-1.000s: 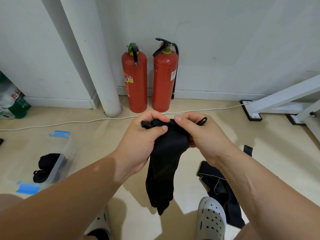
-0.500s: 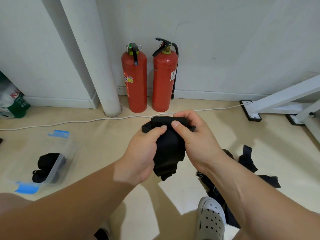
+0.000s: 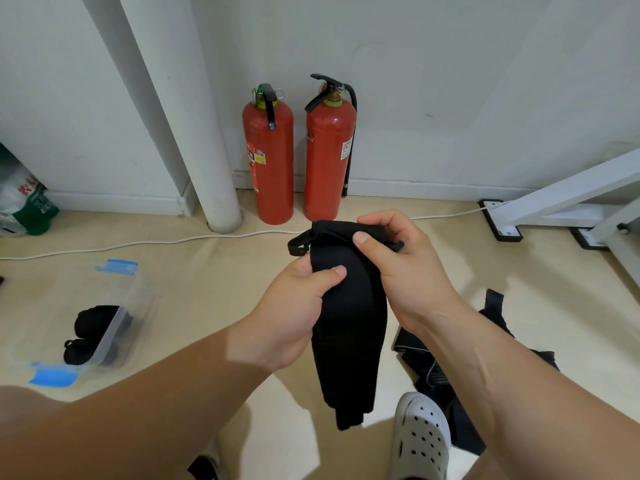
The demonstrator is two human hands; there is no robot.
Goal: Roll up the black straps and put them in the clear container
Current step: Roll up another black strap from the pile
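A wide black strap [image 3: 349, 327] hangs in front of me, held in both hands above the floor. My left hand [image 3: 294, 313] grips its left edge with the thumb across the front. My right hand [image 3: 398, 268] pinches the top end, where a thin black loop sticks out to the left. The strap's lower end dangles loose near my shoe. The clear container [image 3: 104, 317] with blue clips lies on the floor at the left and holds rolled black straps [image 3: 93, 320]. More black straps [image 3: 450, 368] lie in a heap on the floor under my right forearm.
Two red fire extinguishers [image 3: 298, 157] stand against the wall beside a white pipe [image 3: 194, 133]. A white cable [image 3: 138, 242] runs along the floor. A white metal frame [image 3: 561, 202] stands at the right. My white clog [image 3: 420, 441] is at the bottom.
The strap, bunched short between my hands half a second ago, now hangs down long again. My left hand has shifted lower on it; my right hand stays at the top end.
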